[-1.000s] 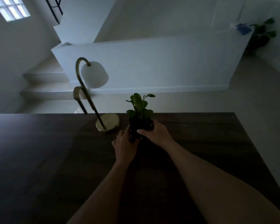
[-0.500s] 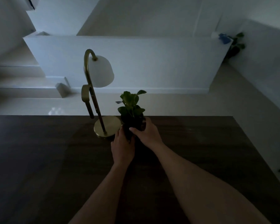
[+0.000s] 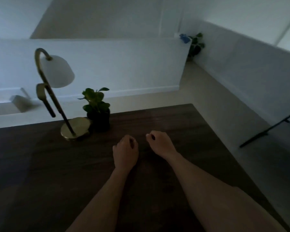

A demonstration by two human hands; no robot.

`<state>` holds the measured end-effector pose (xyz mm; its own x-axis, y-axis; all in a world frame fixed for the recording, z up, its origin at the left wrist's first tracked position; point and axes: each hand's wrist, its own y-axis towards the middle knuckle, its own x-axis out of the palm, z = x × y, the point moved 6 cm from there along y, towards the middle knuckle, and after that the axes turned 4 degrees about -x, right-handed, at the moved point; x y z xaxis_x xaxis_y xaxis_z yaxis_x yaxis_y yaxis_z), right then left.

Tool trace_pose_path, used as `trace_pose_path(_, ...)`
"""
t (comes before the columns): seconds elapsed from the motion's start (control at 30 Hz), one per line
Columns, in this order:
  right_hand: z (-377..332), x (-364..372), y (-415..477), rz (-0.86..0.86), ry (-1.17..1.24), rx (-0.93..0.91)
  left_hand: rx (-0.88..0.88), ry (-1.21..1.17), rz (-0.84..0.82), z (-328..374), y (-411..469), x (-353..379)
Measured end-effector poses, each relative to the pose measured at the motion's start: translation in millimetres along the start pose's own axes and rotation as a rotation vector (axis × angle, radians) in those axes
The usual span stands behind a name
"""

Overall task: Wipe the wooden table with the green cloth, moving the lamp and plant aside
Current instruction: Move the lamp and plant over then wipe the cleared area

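**Spotter:** Where are the hands right now?

**Me:** Both are low over the dark wooden counter (image 3: pixel 40 173), near its middle. My left hand (image 3: pixel 126 150) and right hand (image 3: pixel 159 144) sit side by side, a little apart. The fingers are loosely curled, and neither has hold of anything.

**Spotter:** And the two things to shift?

**Me:** They're at the far edge, left of the hands. The lamp (image 3: pixel 74 128) stands on its round brass foot. The plant (image 3: pixel 95 102) in its dark pot (image 3: pixel 100 121) sits just beside that foot on the right. Whether they touch, I cannot tell in this gloom. The green cloth is nowhere in my view.

**Spotter:** How would you take the lamp?

**Me:** I judge it bottom-heavy. The foot looks like solid metal, while the pale shade (image 3: pixel 57 72) hangs off a thin curved stem, out to one side. I would grip the stem low, close to the foot, and steady the foot with the other hand. Lifting by the shade risks a swing or a crack.

**Spotter:** The plant?

**Me:** Light, I think, but the leaves are soft and any soil could spill. I'd put both hands round the pot and keep it upright, never lifting by the stalks.
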<state>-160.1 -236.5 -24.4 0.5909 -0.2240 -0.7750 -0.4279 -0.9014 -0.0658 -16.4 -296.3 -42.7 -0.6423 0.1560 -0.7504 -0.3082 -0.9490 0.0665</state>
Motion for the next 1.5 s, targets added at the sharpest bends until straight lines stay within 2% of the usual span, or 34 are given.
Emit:
trace_pose_path(0.27,104,-84,-138,0.282,-0.069,0.143,0.405,0.049,-0.262,107,-121,57)
trace_pose_path(0.4,146,-106,-220,0.398,-0.101,0.186,0.534,0.059,-0.288,125,-180,79)
trace_pose_path(0.5,164,-112,-272,0.488,-0.126,0.151,0.605,0.114,-0.307,133,-218,93)
trace_pose_path(0.57,172,-108,-296,0.475,-0.223,0.132,0.630,0.138,-0.304,137,-234,98)
trace_pose_path(0.73,168,-75,-313,0.255,-0.387,0.069,0.595,0.137,-0.266,136,-237,93)
trace_pose_path(0.83,163,-53,-309,0.151,-0.448,0.074,0.559,0.153,-0.243,127,-217,85)
trace_pose_path(0.97,158,-49,-274,0.144,-0.476,0.071,0.474,0.182,-0.217,103,-171,77)
trace_pose_path(1.1,144,-41,-201,0.102,-0.466,0.077,0.358,0.218,-0.179,72,-107,70)
trace_pose_path(1.4,147,-42,-26,-0.040,-0.521,0.070,0.241,0.329,-0.130,40,32,70)
trace_pose_path(1.5,166,-64,12,0.014,-0.503,0.105,0.236,0.339,-0.109,42,48,75)
